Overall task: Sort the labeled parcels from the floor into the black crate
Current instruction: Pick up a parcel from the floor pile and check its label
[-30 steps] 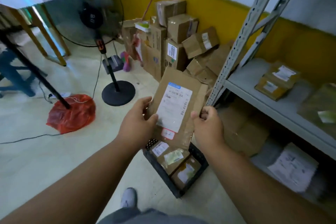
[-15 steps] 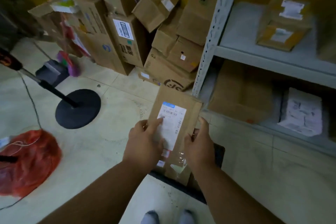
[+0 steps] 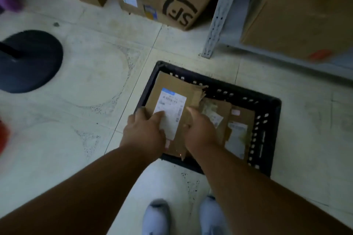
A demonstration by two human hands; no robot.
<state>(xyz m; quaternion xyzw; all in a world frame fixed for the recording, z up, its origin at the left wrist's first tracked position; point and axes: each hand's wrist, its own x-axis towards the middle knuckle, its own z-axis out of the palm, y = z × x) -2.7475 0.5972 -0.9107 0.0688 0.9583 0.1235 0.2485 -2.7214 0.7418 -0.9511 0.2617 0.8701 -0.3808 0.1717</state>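
A flat brown cardboard parcel (image 3: pixel 168 89) with a white shipping label lies over the left half of the black crate (image 3: pixel 267 105) on the floor. My left hand (image 3: pixel 145 131) grips the parcel's near left edge, thumb on the label. My right hand (image 3: pixel 200 129) grips its near right edge. Under and to the right of it, other labeled brown parcels (image 3: pixel 236 129) lie flat inside the crate. The lower end of the held parcel is hidden by my hands.
Cardboard boxes, one marked SF (image 3: pixel 172 0), stand on the tiled floor beyond the crate. A grey metal shelf post (image 3: pixel 217 17) rises at upper right with a big box (image 3: pixel 298 9) on its low shelf. A fan's black round base (image 3: pixel 28 61) sits left. My shoes (image 3: pixel 156 215) are below.
Both hands have lowered the parcel from chest height down into the crate's left side. The view has tilted down toward the floor and crate.
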